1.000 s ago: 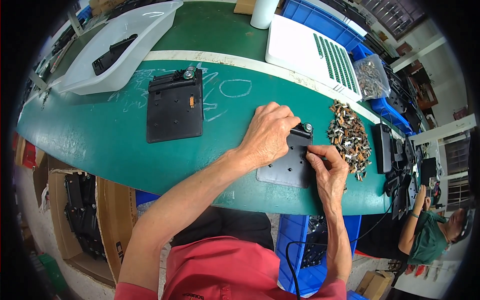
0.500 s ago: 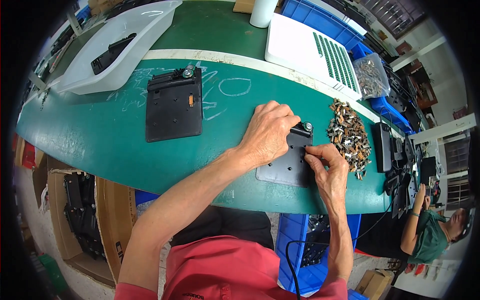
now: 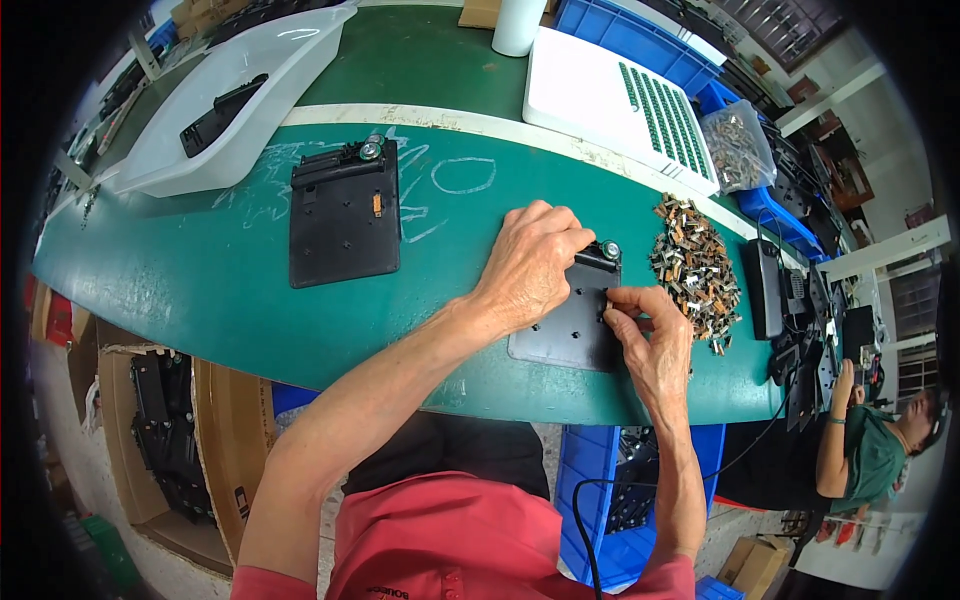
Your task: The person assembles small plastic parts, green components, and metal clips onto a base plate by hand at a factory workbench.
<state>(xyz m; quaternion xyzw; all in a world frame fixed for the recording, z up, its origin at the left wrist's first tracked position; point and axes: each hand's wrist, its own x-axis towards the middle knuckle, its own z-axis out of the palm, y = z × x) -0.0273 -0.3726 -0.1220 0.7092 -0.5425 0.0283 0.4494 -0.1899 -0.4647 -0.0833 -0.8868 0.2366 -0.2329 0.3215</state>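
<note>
Two hands on one black plate, right of centre

The plate (image 3: pixel 555 347) lies flat on the green table (image 3: pixel 250 300), its lower edge toward the person. The left hand (image 3: pixel 535 262) covers its upper left part with curled fingers, probably to steady it against the push of the other hand; whether those fingers clasp the edge or only press, I cannot tell. The right hand (image 3: pixel 652 338) comes in from the lower right, thumb and index finger brought together in a pinch at the plate's right edge, seemingly on a small part (image 3: pixel 608 304) that the tips nearly hide. A tip pinch would suit something that tiny

The plate thus sits below and to the right of the left hand, and just left of the right fingertips, with pegs showing on its bare face. A round metallic piece (image 3: pixel 610 249) is at its upper right corner, above the pinch

The pile (image 3: pixel 697 270) of small parts lies near the right hand, at the right of the frame, presumably for a short reach. The other plate (image 3: pixel 330 225), left of centre, bears an orange part (image 3: pixel 378 205) near its right edge, well apart from both hands
</note>
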